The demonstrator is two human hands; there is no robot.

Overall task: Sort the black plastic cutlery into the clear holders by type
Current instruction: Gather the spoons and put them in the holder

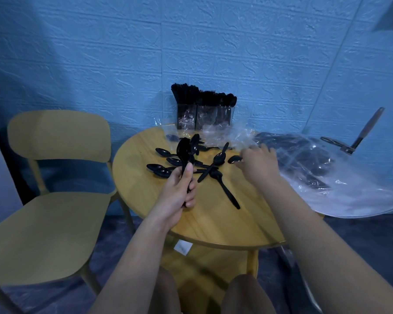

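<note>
Fingers [192,193] of the left hand [177,191] are curled tightly round the handles of a bundle of black spoons [186,148], which is held upright with the bowls fanned at the top, above the near-left part of the round wooden table [213,223]. Fingertips of the right hand [259,162] are brought together in a pinch on the handle end of a single spoon [234,159] lying toward the right side of the table; how firmly it is gripped cannot be told. Between the two hands, loose spoons [216,164] are scattered over the middle of the table, some crossed over one another. At the far edge of the table, against the blue wall, the clear holders [204,116] are seen, already well filled with black cutlery standing upright. Crinkled clear plastic wrap [236,134] lies just beside the holders, and a large clear bag [327,173] with more dark cutlery is spread beyond the table's right edge. A yellow chair [55,177] stands to the left of the table. Spoon gathering appears to be the step in hand; next, the pinched spoon would likely be lifted and added to the bundle, bowls aligned, before the bundle is carried to the spoon compartment.
</note>
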